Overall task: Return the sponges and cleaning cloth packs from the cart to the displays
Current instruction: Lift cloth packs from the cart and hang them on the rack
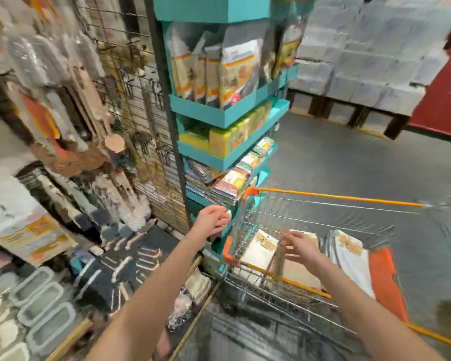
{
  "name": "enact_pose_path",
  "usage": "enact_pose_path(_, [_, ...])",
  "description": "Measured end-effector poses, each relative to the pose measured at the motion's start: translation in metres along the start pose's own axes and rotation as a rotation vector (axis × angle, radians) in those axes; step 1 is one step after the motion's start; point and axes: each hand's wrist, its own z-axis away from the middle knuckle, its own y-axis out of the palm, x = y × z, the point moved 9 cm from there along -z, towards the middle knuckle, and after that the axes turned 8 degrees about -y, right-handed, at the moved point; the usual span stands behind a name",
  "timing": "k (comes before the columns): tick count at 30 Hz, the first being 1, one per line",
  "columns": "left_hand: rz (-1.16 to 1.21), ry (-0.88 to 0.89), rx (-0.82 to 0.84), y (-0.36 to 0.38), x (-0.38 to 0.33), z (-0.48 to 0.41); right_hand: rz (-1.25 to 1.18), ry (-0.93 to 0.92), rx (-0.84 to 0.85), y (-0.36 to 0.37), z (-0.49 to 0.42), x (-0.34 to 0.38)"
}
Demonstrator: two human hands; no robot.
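- Nothing is gripped by either hand: the left hand (211,220) is held with its fingers loosely curled, the right hand (301,247) with its fingers spread apart.
- The right hand is placed over the cart (336,196), near right; contact cannot be told.
- Three piles of white cloth packs (258,252) are seen inside the cart.
- The left hand is raised just beside the teal display (219,114).
- Three stocked shelves are counted: bags (235,74), yellow sponges (223,140), flat packs (227,183).
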Motion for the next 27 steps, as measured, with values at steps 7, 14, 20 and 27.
enact_pose_path(7, [-0.189, -0.076, 0.125, 0.096, 0.021, -0.076, -0.083, 0.114, -0.107, -0.073, -0.042, -0.057])
enact_pose_path(14, [-0.304, -0.275, 0.172, 0.149, 0.066, -0.175, -0.066, 0.259, -0.177, -0.103, -0.104, -0.095])
enact_pose_path(20, [-0.375, -0.450, 0.152, 0.170, 0.115, -0.239, 0.032, 0.371, -0.217, -0.120, -0.142, -0.145])
enact_pose_path(27, [-0.604, -0.611, 0.144, 0.180, 0.182, -0.287, 0.161, 0.378, -0.272, -0.130, -0.165, -0.160])
